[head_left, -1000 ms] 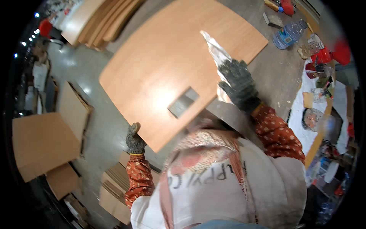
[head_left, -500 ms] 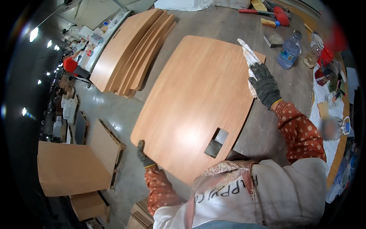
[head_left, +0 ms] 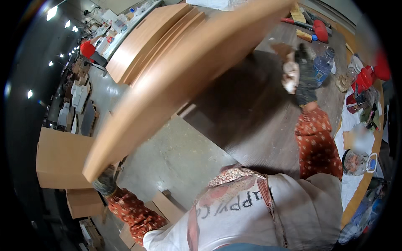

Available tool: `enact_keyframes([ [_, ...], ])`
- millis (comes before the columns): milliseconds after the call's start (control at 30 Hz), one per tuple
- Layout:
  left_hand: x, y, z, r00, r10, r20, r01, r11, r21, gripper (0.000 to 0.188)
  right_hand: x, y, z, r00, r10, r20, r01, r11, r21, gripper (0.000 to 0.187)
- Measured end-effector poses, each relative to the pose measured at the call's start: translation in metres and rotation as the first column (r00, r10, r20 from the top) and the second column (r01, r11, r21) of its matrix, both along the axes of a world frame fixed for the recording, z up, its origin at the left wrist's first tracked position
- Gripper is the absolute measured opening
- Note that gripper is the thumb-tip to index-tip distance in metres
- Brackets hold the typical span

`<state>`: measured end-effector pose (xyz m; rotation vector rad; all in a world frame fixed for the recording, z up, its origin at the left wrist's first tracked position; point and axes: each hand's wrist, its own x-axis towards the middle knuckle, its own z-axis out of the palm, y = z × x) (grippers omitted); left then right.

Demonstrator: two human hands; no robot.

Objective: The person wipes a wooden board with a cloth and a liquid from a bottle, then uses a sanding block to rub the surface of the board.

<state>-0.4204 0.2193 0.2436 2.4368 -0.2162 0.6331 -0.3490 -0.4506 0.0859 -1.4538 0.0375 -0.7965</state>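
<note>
A large wood-grain panel (head_left: 184, 71) is tipped up steeply on its edge and blurred by motion. My left hand (head_left: 105, 183), in a dark grey knit glove, grips its near left end; the fingers are partly behind the board. Over the table's right side, my right hand (head_left: 307, 79), gloved alike and smeared, holds a crumpled white cloth (head_left: 290, 77) with brownish patches. This hand is apart from the panel. Close beside it stands a clear plastic bottle (head_left: 322, 67) with a blue label.
Similar panels (head_left: 144, 42) are stacked at the far left. A red-headed mallet (head_left: 320, 31) and a yellowish block (head_left: 304, 36) lie on the dark table (head_left: 268, 138). Jars and red containers (head_left: 363, 79) line the right edge. Cardboard boxes (head_left: 63, 159) stand on the floor; a person in red (head_left: 88, 49) is farther off.
The panel has gone from lying flat on the table to tilted up on edge, shifting left. My left hand moved left with it. The right hand, still with the cloth, came off the panel.
</note>
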Motion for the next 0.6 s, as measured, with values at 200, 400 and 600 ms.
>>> enact_keyframes([
  [200, -0.055, -0.081, -0.094, 0.979, -0.199, 0.031, 0.201, 0.974, -0.107, 0.034, -0.101, -0.037, -0.057, 0.982, -0.126, -0.138, 0.15, 0.972, 0.183, 0.038],
  [400, -0.057, -0.091, -0.167, 0.992, -0.121, 0.034, 0.126, 0.956, -0.266, 0.04, -0.117, -0.039, -0.077, 0.57, -0.594, -0.568, -0.452, 0.351, -0.82, 0.034],
  [600, -0.045, -0.078, -0.197, 0.985, -0.145, 0.091, 0.167, 0.935, -0.313, 0.038, -0.125, -0.039, -0.054, 0.55, -0.56, -0.62, -0.699, 0.099, -0.708, 0.034],
])
